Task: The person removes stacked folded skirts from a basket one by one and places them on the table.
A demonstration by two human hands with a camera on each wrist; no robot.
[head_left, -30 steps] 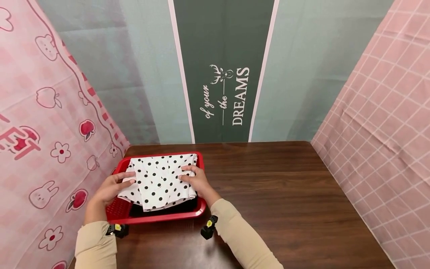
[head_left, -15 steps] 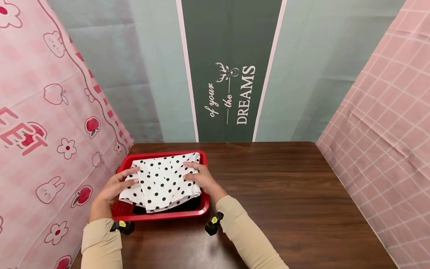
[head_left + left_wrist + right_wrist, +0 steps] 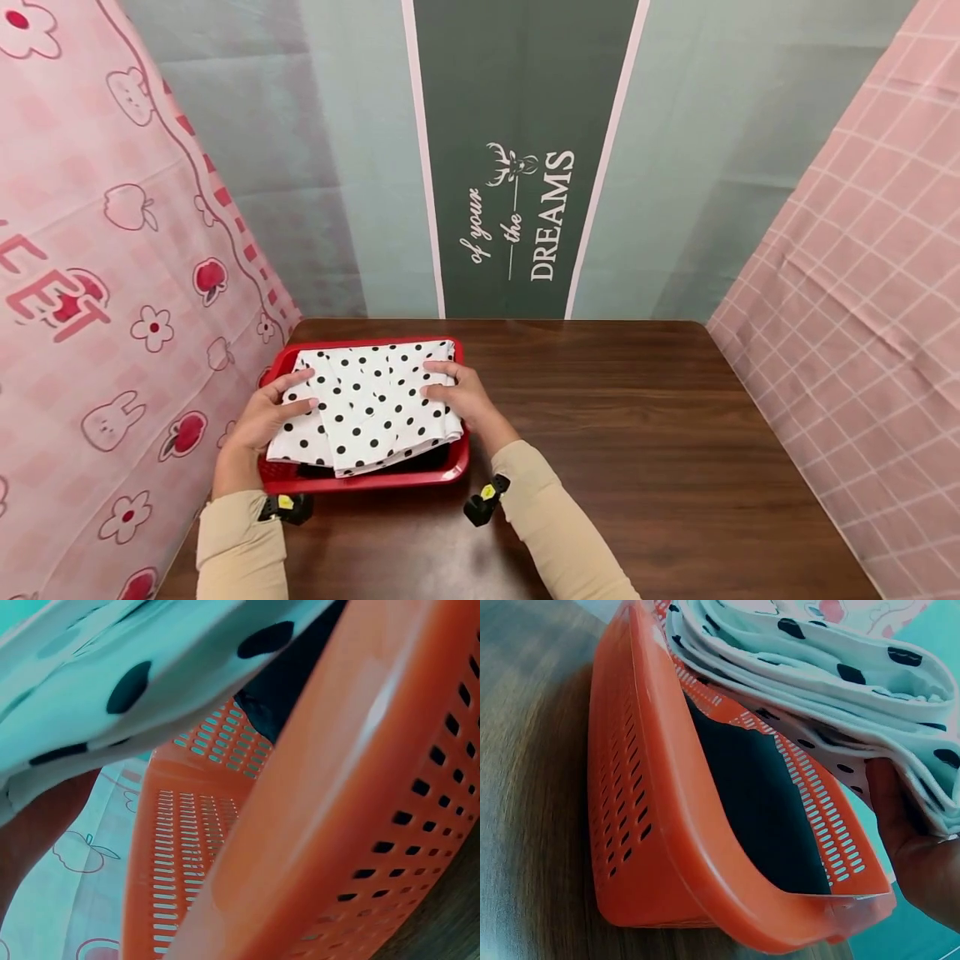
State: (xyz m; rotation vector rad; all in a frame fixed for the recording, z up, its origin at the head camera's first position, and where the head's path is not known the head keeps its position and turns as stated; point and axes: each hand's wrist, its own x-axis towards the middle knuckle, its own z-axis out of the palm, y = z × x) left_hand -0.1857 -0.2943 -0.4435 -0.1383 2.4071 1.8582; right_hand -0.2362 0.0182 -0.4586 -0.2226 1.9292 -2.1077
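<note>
A folded white cloth with black polka dots lies level over a red plastic basket. My left hand grips its left edge, and my right hand grips the right edge; thumbs and some fingers show on top. Seen from the right wrist, the cloth's stacked layers sit above the rim, with fingers tucked under them. A dark folded cloth lies inside the basket below. From the left wrist, the dotted cloth overhangs the basket's perforated wall.
The basket stands at the left back of a brown wooden table. A pink printed curtain hangs close along the left side. A grey-green curtain hangs behind, and a pink checked one on the right.
Both hands and the dotted cloth have shifted slightly right over the basket, in small steps. The whole view has also drifted a little. The grip looks the same.
</note>
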